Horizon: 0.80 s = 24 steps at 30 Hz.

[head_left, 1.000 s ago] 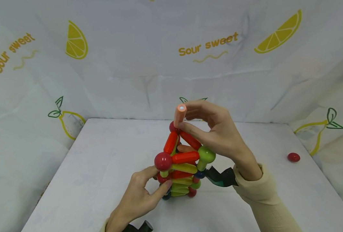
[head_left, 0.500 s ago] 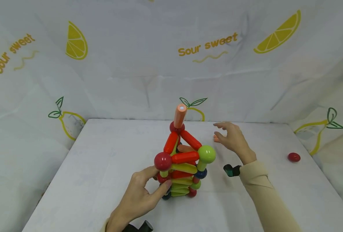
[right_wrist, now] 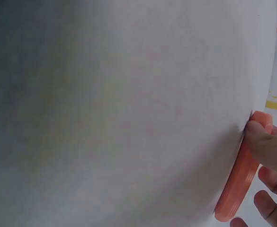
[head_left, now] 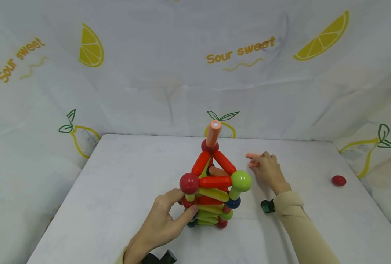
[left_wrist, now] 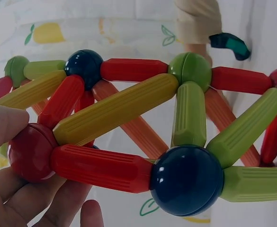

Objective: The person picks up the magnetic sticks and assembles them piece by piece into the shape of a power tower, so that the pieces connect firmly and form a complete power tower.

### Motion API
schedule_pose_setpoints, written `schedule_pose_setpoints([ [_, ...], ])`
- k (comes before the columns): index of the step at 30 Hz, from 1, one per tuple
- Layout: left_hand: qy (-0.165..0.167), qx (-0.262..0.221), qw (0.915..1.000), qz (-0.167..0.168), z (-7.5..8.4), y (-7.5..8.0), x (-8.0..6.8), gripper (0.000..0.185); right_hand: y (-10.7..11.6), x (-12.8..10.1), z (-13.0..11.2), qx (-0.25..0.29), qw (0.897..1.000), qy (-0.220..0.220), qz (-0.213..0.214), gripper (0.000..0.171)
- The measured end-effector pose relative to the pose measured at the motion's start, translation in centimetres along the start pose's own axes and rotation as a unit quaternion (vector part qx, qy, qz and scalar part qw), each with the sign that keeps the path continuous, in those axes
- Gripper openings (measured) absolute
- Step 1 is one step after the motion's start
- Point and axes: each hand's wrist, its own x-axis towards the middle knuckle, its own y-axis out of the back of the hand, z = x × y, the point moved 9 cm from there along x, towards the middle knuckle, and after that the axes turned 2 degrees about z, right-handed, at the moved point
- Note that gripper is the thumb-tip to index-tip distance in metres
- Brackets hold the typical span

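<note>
A tall tower of magnetic rods and balls (head_left: 215, 181) stands on the table, built of red, yellow, green and orange rods with red, green and blue balls. From its red top ball (head_left: 210, 146) an orange rod (head_left: 213, 134) points upward. My left hand (head_left: 163, 222) grips the tower's left side; in the left wrist view its fingers are round a red ball (left_wrist: 33, 152). Off to the tower's right, my right hand (head_left: 269, 172) pinches a loose orange magnetic rod (right_wrist: 242, 175) between thumb and finger at the table surface. Another orange rod (head_left: 253, 155) lies just beyond those fingers.
A lone red ball (head_left: 339, 180) lies toward the right edge of the white table (head_left: 116, 183). Behind the table hangs a white cloth (head_left: 149, 73) printed with lemons and lettering.
My right hand has left the orange rod at the tower's top, moved right and down to the table, and taken hold of a loose orange rod. My left hand keeps its grip.
</note>
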Motion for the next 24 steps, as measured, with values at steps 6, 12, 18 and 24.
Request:
schedule_pose_setpoints([
  [6, -0.002, 0.003, 1.0000, 0.001, 0.0, 0.0, 0.0, 0.030, 1.1, -0.9, -1.0, 0.037, 0.998, 0.040, 0.020, 0.029],
  [12, -0.004, 0.006, 1.0000, 0.004, 0.0, 0.0, 0.0, 0.028, 8.1, -2.5, -6.2, 0.181, 0.976, 0.066, 0.098, 0.033],
  [18, -0.004, 0.002, 1.0000, 0.005, 0.1, -0.1, 0.0, 0.027, 18.4, -6.9, -14.7, 0.348, 0.902, 0.167, 0.194, 0.028],
  [24, 0.005, 0.007, 1.0000, 0.004, 0.0, -0.1, 0.0, 0.023, 21.7, -10.7, -20.7, 0.452, 0.815, 0.312, 0.184, 0.032],
])
